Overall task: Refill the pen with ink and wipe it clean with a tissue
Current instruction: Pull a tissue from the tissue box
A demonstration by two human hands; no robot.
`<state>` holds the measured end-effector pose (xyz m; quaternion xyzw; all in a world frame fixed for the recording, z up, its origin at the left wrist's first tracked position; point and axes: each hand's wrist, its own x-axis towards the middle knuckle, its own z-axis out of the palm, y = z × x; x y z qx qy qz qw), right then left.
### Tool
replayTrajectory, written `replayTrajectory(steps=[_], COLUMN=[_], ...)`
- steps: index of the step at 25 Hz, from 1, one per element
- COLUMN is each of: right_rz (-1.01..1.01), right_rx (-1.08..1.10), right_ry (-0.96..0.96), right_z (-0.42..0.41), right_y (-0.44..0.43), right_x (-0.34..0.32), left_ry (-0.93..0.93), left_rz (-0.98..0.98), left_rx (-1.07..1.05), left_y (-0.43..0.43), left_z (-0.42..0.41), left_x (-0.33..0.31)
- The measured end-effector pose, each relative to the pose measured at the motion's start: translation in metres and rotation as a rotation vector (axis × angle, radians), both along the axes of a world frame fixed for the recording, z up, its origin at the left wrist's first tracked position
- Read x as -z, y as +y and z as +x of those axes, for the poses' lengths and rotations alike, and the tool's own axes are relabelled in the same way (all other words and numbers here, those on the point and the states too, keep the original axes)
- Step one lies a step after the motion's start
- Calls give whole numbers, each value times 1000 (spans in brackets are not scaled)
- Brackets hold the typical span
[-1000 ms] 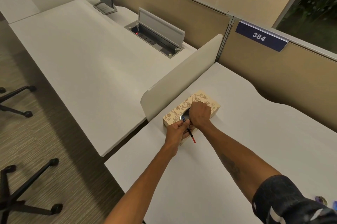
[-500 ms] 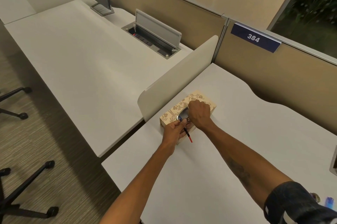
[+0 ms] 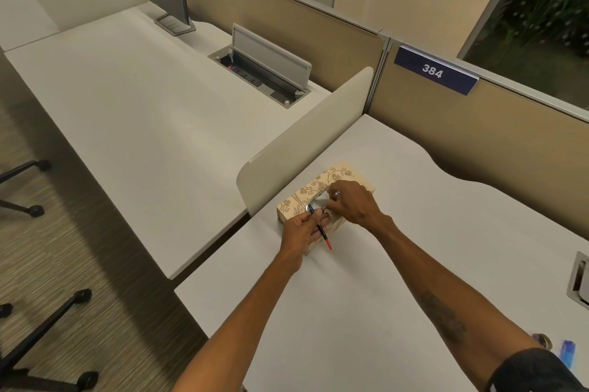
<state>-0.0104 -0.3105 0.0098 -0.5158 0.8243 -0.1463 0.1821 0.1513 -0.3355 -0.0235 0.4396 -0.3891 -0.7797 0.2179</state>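
Right hand (image 3: pixel 352 203) now farther along tissue box (image 3: pixel 345 172)

A low divider (image 3: pixel 306 136) stands just left of the tissue box (image 3: pixel 345 172); open desk (image 3: pixel 446 232) lies to its right.

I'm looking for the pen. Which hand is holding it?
The left hand grips the pen. The right hand has no pen; it reaches at the opening of the tissue box.

Beige floral-patterned tissue box (image 3: pixel 342 173); dark, red-tipped pen (image 3: pixel 322 230).
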Motion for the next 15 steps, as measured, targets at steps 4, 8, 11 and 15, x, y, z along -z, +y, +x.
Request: replayTrajectory(steps=[4, 8, 11, 15], right_rz=[-46, -1, -21, -36], right_rx=[-37, -93, -87, -138], right_ry=[-36, -58, -18, 58], right_z=[-4, -3, 0, 2], right_y=[11, 7, 3, 3], right_x=[3, 0, 0, 0], left_ry=[11, 27, 24, 29], left_rz=[1, 4, 11, 11], left_rx=[-6, -7, -19, -17], left_y=[-1, 0, -1, 0], left_z=[0, -1, -1, -1], left_x=[0, 1, 1, 1])
